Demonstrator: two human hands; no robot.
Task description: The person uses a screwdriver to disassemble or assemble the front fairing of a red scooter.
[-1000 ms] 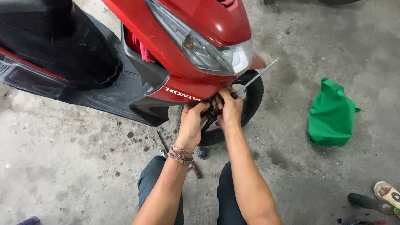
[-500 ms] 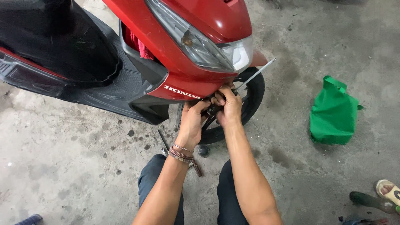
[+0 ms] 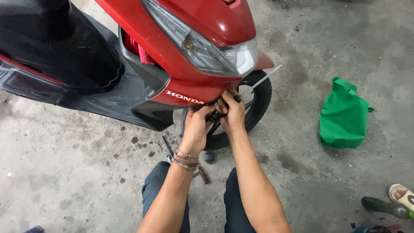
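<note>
A red scooter (image 3: pixel 202 39) stands on the concrete with its front wheel (image 3: pixel 258 103) turned toward me. Both my hands reach under the red front cowl at the wheel's hub. My left hand (image 3: pixel 196 129), with bead bracelets on the wrist, cups a dark part there. Beside it, my right hand (image 3: pixel 233 112) has its fingers curled around the same dark part. A thin metal rod (image 3: pixel 267 77) sticks out to the right past the tyre. The part itself is mostly hidden by my fingers.
A green fabric bag (image 3: pixel 343 116) sits on the floor to the right. A small dark round piece (image 3: pixel 209 157) and a thin tool (image 3: pixel 167 148) lie below the wheel. A sandalled foot (image 3: pixel 401 196) shows at the lower right. My knees (image 3: pixel 159 190) are near the bottom.
The view has shifted slightly; both hands stay at the wheel hub with barely any movement.
</note>
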